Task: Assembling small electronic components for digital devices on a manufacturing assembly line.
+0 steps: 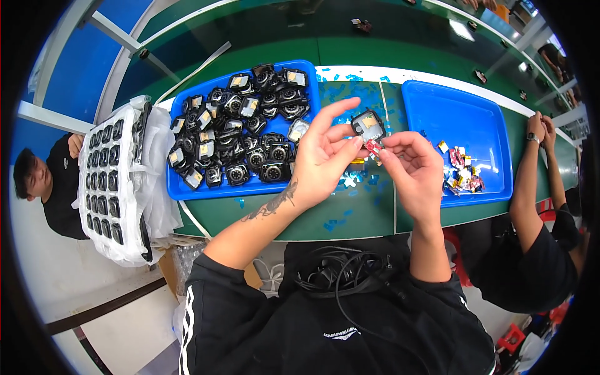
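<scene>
Head view of a green worktop. The left hand holds a small black square part by its edge between thumb and fingertips, raised above the worktop between the two blue trays. The right hand pinches a small red tab just under the part, touching it; both hands are closed in fine grips, their remaining fingers loosely curled. The left tray is filled with a heap of similar black parts, some showing pale square faces. The right tray holds only a small pile of red and yellow scraps near its front edge. Blue flecks lie scattered on the worktop below and behind the hands. At far left, a white foam rack wrapped in clear film stands off the worktop edge, with black parts set in rows. A black cable lies bundled on the person's chest. A second person's forearm rests at the right tray's far side; a third person sits at the far left.
</scene>
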`<control>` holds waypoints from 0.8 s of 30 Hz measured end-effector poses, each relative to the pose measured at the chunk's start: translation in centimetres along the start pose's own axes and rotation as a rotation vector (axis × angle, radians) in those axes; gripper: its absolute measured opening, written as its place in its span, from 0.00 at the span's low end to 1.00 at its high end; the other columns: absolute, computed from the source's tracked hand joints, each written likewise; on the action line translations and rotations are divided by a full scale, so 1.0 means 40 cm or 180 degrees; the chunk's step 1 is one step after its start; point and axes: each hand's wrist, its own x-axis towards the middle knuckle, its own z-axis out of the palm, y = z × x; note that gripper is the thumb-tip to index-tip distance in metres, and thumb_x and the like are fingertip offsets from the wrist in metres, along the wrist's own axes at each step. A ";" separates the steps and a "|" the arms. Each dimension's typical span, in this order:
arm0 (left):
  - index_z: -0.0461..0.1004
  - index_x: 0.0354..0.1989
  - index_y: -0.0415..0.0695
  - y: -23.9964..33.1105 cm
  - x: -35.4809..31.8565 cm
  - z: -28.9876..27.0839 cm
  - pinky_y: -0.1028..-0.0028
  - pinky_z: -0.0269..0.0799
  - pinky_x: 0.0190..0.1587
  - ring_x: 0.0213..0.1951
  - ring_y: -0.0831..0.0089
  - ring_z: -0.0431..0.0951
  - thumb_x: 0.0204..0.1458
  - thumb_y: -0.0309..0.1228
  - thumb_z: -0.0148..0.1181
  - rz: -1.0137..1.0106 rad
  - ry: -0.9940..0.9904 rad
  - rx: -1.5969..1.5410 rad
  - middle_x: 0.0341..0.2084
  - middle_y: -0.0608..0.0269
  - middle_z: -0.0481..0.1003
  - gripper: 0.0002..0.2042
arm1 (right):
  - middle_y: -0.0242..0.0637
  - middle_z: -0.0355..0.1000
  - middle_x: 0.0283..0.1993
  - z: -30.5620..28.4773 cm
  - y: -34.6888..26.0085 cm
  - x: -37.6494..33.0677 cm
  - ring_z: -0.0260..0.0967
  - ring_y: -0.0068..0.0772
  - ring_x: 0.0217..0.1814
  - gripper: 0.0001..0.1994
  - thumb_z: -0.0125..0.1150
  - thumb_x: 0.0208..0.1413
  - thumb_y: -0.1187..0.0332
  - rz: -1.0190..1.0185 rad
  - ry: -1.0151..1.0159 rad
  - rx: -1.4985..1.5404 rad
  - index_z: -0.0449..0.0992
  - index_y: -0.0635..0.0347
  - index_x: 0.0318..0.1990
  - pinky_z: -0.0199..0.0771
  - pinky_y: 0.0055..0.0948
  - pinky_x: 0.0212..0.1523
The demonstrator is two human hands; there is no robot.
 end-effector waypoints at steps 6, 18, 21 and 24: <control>0.81 0.40 0.40 0.014 -0.011 -0.016 0.76 0.76 0.41 0.41 0.70 0.79 0.47 0.18 0.63 0.0996 -0.0215 0.2579 0.38 0.55 0.78 0.11 | 0.34 0.73 0.39 -0.012 -0.011 0.006 0.71 0.20 0.40 0.05 0.61 0.54 0.81 0.0240 -0.0201 0.0285 0.74 0.68 0.39 0.76 0.19 0.41; 0.79 0.46 0.41 0.017 -0.004 -0.030 0.76 0.76 0.35 0.35 0.69 0.80 0.46 0.16 0.62 0.1377 -0.0676 0.2701 0.40 0.54 0.77 0.16 | 0.31 0.74 0.37 -0.080 0.006 0.021 0.72 0.16 0.36 0.06 0.63 0.55 0.75 0.1126 -0.0725 0.1296 0.75 0.63 0.40 0.74 0.15 0.31; 0.79 0.46 0.41 0.004 -0.005 -0.029 0.76 0.76 0.34 0.34 0.70 0.79 0.46 0.17 0.63 0.1597 -0.0620 0.3086 0.38 0.55 0.76 0.16 | 0.30 0.74 0.37 -0.077 0.009 0.018 0.71 0.16 0.35 0.06 0.63 0.55 0.74 0.1171 -0.0716 0.1326 0.75 0.63 0.40 0.73 0.15 0.32; 0.79 0.44 0.40 0.014 -0.009 -0.024 0.77 0.76 0.34 0.33 0.71 0.80 0.47 0.17 0.63 0.1463 -0.0612 0.3149 0.36 0.56 0.76 0.15 | 0.29 0.74 0.38 -0.079 0.012 0.014 0.70 0.16 0.36 0.05 0.62 0.55 0.76 0.1044 -0.0644 0.1157 0.75 0.63 0.39 0.71 0.16 0.35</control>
